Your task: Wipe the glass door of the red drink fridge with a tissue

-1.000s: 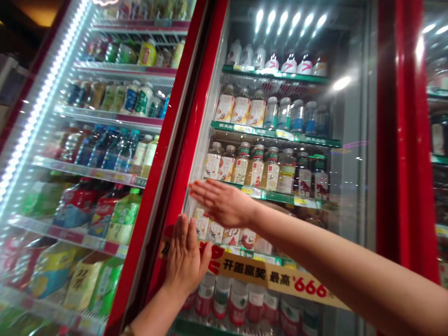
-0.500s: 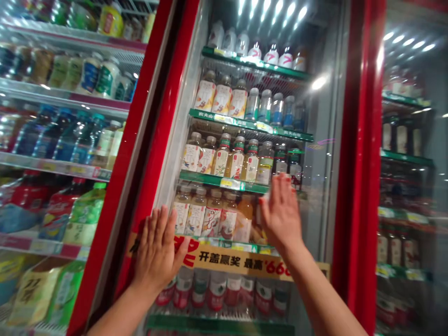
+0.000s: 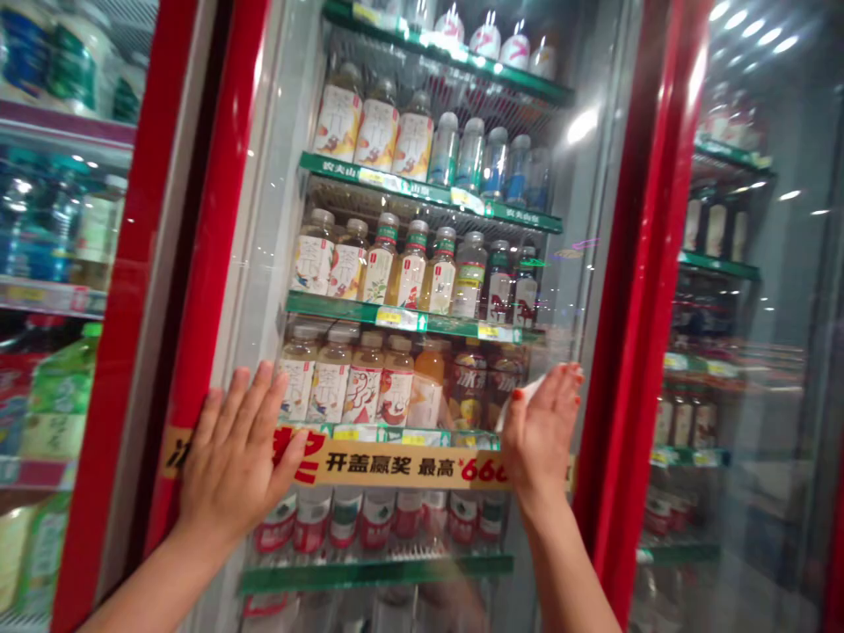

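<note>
My left hand [image 3: 230,457] lies flat at the left side of a glass cooler door [image 3: 560,290], fingers stretched upward, over the left end of a gold promotional strip [image 3: 396,466]. It holds nothing. Towards the right side of the same door is my right hand [image 3: 544,435], its fingers held together and pointing up. A thin white wipe [image 3: 527,397], cloth or tissue, shows under its palm and fingers, pressed towards the glass. Most of the wipe is hidden by the hand. Behind the glass, bottled drinks [image 3: 412,277] stand in rows.
A red door frame [image 3: 217,220] runs along the left, and another red frame [image 3: 643,290] along the right. Further left stands a cooler with a green bottle [image 3: 59,391] and other drinks. On the right, another glass-fronted cooler [image 3: 718,290] holds bottles.
The view has shifted closer, and the shelves appear further left. My right hand has moved down and towards the right edge of the door with the white wipe. My left hand stays flat by the strip.
</note>
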The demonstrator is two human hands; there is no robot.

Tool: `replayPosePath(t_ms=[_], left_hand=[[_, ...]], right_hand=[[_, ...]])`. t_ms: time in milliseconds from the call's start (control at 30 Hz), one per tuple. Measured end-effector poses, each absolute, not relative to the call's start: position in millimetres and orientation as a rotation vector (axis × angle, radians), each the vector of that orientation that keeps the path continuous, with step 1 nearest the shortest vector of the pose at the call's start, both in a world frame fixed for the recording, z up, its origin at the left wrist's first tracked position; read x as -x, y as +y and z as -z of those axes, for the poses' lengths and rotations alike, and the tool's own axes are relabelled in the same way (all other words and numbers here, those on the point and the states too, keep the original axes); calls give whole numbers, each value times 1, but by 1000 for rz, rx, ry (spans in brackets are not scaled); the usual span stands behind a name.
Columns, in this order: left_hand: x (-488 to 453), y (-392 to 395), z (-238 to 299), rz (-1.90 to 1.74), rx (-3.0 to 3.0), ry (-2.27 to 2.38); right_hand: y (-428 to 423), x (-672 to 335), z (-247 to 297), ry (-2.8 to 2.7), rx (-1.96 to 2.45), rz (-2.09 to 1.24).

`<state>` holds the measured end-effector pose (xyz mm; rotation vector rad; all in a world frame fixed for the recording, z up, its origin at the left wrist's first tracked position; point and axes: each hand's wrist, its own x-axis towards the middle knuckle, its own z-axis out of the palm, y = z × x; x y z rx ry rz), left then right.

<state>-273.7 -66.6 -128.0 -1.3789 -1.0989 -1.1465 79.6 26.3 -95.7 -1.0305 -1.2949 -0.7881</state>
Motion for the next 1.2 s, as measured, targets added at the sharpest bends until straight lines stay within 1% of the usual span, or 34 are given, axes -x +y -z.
replayPosePath(t_ms=[67, 133, 233, 300, 367, 467, 567, 667, 767, 833, 900, 1000, 1100, 1200], left_hand=[[273, -67, 128, 1156, 1377, -1105], [273, -68, 127, 1157, 1388, -1107], [274, -69, 127, 1150, 1415, -1121], [275, -71, 127, 1149, 1427, -1133], [274, -72, 128, 1146, 1430, -1149], [272, -73, 129, 1140, 1430, -1177], [272, -74, 130, 1140, 1430, -1182], [275, -74, 131, 1126, 1454, -1174], [277, -72, 131, 1147, 1448, -1110], [277, -70, 132, 1170, 1430, -1068], [276, -69, 132, 1186, 1420, -1050], [275, -68, 133, 1210, 1409, -1045], [276, -68, 134, 1227, 1415, -1031], [276, -69, 135, 1219, 1417, -1023]], right_hand=[[26, -72, 102, -1204, 1087, 740], [13, -32, 130, -1361, 1014, 775], [-13, 18, 197, -1831, 614, 973], [-18, 7, 237, -1924, 519, 1022], [-9, -34, 258, -1739, 717, 933], [11, -84, 261, -1288, 1056, 656], [14, -59, 268, -1102, 1134, 543], [0, 0, 300, -1268, 1067, 634], [-9, 1, 337, -1467, 988, 776], [-5, -33, 349, -1388, 1099, 759], [2, -63, 351, -1197, 1263, 690], [4, -51, 353, -1060, 1373, 621], [-9, -3, 366, -1325, 1226, 732], [-19, -4, 373, -1524, 1020, 881]])
